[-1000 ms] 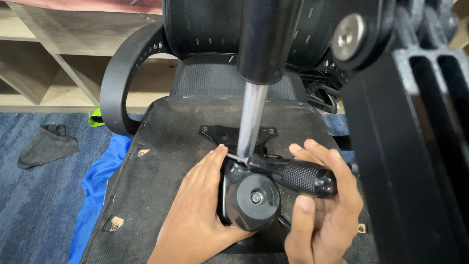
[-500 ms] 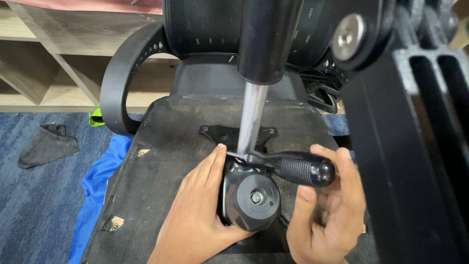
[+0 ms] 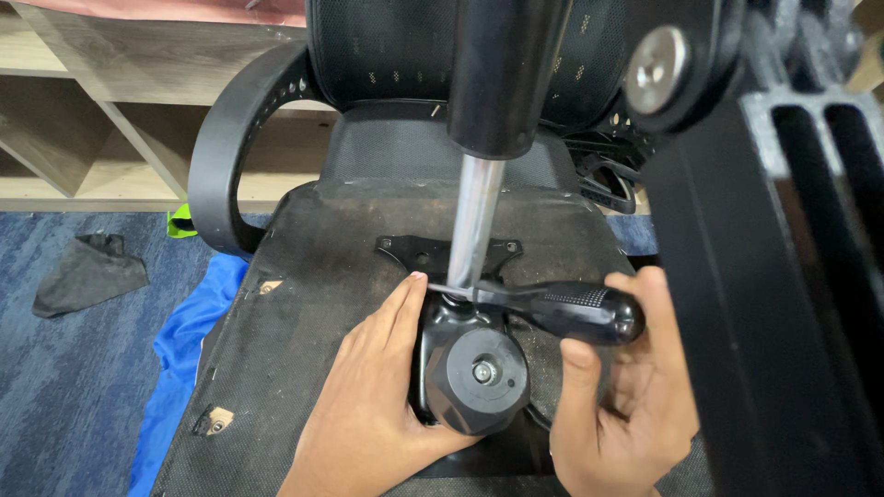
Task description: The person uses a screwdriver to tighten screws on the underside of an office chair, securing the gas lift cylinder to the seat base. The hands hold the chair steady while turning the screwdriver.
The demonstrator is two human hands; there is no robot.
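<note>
1. My left hand (image 3: 382, 405) lay flat and open against the left side of the black chair mechanism (image 3: 474, 368), steadying it on the underside of the seat (image 3: 313, 276).
2. My right hand (image 3: 622, 414) gripped the black handle of a screwdriver (image 3: 571, 311), thumb up against it, just right of the mechanism.
3. The screwdriver's tip met the chrome gas cylinder (image 3: 474, 230) just above the mechanism.
4. A blue cloth (image 3: 184, 340) lay on the carpet to the left.
</note>
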